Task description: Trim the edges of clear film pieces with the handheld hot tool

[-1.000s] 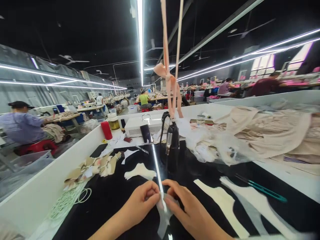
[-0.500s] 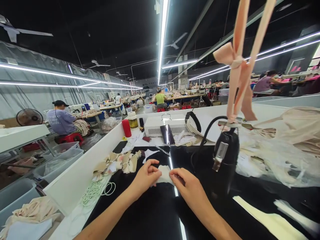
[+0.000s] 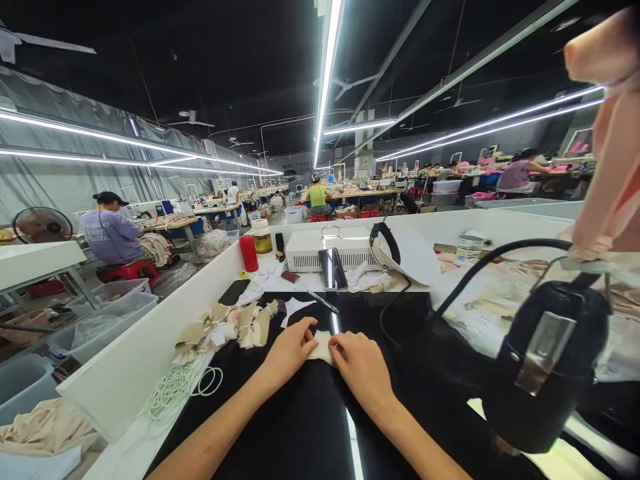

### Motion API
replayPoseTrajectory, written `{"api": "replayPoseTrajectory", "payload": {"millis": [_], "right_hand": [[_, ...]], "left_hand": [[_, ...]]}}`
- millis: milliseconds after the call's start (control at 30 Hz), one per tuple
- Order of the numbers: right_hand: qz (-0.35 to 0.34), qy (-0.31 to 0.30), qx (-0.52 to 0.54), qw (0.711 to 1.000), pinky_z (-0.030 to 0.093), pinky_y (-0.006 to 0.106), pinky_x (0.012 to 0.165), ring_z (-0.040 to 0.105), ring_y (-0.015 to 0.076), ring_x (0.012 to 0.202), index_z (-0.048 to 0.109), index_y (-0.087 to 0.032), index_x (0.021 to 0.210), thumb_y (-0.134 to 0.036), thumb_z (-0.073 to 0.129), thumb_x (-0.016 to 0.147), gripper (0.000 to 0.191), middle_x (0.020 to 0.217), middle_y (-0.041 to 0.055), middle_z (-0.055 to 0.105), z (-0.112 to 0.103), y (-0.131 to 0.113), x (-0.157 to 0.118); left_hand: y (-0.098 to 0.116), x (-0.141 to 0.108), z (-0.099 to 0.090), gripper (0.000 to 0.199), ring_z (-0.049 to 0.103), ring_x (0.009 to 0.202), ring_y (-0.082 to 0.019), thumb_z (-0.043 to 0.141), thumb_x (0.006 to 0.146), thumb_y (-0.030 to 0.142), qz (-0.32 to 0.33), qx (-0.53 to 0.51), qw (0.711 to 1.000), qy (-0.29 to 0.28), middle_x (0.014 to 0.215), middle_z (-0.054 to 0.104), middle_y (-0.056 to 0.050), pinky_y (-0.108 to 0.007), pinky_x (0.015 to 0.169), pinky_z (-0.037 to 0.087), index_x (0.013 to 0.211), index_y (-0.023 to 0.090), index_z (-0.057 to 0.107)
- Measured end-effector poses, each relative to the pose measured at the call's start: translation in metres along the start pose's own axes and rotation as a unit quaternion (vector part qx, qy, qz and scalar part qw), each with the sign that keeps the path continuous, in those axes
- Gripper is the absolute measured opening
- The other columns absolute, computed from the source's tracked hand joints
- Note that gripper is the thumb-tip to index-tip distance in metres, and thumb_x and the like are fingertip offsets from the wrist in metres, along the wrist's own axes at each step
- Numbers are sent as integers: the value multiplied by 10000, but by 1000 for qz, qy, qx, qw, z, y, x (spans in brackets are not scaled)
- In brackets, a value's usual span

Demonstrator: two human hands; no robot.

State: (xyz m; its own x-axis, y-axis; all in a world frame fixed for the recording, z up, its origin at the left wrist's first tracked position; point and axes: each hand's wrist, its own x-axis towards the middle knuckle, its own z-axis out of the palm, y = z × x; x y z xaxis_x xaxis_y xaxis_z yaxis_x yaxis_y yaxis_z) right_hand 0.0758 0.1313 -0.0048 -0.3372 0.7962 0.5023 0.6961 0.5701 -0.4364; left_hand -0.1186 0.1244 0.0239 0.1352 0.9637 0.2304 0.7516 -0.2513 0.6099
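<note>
A small cream-white piece of fabric (image 3: pixel 321 346) lies low over the glossy black work surface (image 3: pixel 295 427). Its left edge is between the thumb and fingers of my left hand (image 3: pixel 293 347). My right hand (image 3: pixel 361 367) pinches the right edge, fingers bent and close together. Just beyond the hands are a metal pen-like tool (image 3: pixel 323 302) and a white cut piece (image 3: pixel 296 310). Beige fabric bundles (image 3: pixel 255 323) sit left of my left hand.
A black hanging tool (image 3: pixel 550 360) with a cable and pink ties (image 3: pixel 607 167) fills the right side. Pale green cord loops (image 3: pixel 173 393) lie left. At the back stand a white box (image 3: pixel 305 250), phone (image 3: pixel 333 269) and red spool (image 3: pixel 249 253). People sit farther off.
The hanging black tool and pink ties have swung right and appear larger. My hands have come slightly closer together, with the fabric still between them. The view has shifted a little.
</note>
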Motion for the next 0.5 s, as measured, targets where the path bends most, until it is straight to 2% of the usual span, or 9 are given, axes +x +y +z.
{"api": "replayPoseTrajectory", "payload": {"millis": [67, 133, 200, 267, 333, 367, 433, 500], "right_hand": [[5, 0, -7, 1000, 649, 422, 905, 748, 221, 1024, 731, -195, 1206, -350, 708, 1074, 204, 1231, 76, 751, -5, -8, 0], [8, 3, -15, 1000, 620, 435, 975, 734, 228, 1079, 754, -211, 1116, -338, 671, 1094, 153, 1211, 67, 759, -15, -20, -2], [2, 8, -17, 1000, 583, 498, 1025, 717, 266, 1147, 747, -175, 1089, -271, 725, 1049, 107, 1167, 69, 762, -28, -33, -5], [-19, 0, -10, 1000, 539, 459, 1074, 694, 266, 1198, 765, -219, 1100, -221, 705, 1041, 84, 1222, 78, 778, -41, -44, -14], [-43, -20, 3, 999, 540, 378, 1038, 723, 220, 1149, 778, -267, 1062, -282, 718, 1044, 65, 1172, 23, 805, -52, -50, -32], [-56, -32, 11, 998, 540, 332, 1008, 745, 187, 1102, 786, -290, 1029, -312, 739, 1034, 52, 1125, -17, 821, -57, -51, -45], [-74, -52, 28, 996, 547, 265, 886, 780, 141, 959, 791, -297, 947, -327, 815, 969, 45, 980, -76, 846, -69, -46, -76], [-91, -64, 57, 992, 550, 230, 800, 784, 115, 816, 785, -277, 886, -255, 862, 902, 81, 873, -99, 853, -88, -32, -109]], "left_hand": [[-5, 0, 1, 368, 718, 847, -198, 678, 966, 249, 9, 19, 1000, 4, 949, 749, -8, -376, 898, 586, 1331, 195, 675], [-9, -1, 0, 399, 732, 887, -216, 623, 925, 261, 21, 27, 999, 18, 990, 764, -35, -381, 922, 587, 1315, 192, 680], [-15, 1, -4, 421, 744, 964, -269, 574, 915, 339, 38, 29, 998, 36, 1064, 774, -81, -444, 961, 588, 1293, 190, 684], [-20, 3, -9, 445, 732, 1097, -343, 571, 900, 443, 59, 28, 996, 54, 1197, 770, -135, -544, 1056, 551, 1244, 193, 703], [-23, 4, -14, 478, 702, 1203, -408, 588, 892, 514, 80, 29, 994, 66, 1260, 759, -166, -617, 1127, 496, 1216, 191, 725], [-24, 2, -15, 475, 699, 1217, -411, 588, 908, 544, 93, 37, 992, 77, 1262, 763, -155, -615, 1139, 494, 1208, 208, 737], [-21, -6, -16, 465, 731, 1184, -374, 545, 985, 609, 138, 80, 983, 92, 1236, 783, -105, -546, 1114, 547, 1202, 259, 759], [-11, -18, -12, 472, 771, 1115, -331, 505, 1036, 646, 177, 101, 975, 87, 1197, 799, -64, -456, 1051, 604, 1193, 293, 776]]}}
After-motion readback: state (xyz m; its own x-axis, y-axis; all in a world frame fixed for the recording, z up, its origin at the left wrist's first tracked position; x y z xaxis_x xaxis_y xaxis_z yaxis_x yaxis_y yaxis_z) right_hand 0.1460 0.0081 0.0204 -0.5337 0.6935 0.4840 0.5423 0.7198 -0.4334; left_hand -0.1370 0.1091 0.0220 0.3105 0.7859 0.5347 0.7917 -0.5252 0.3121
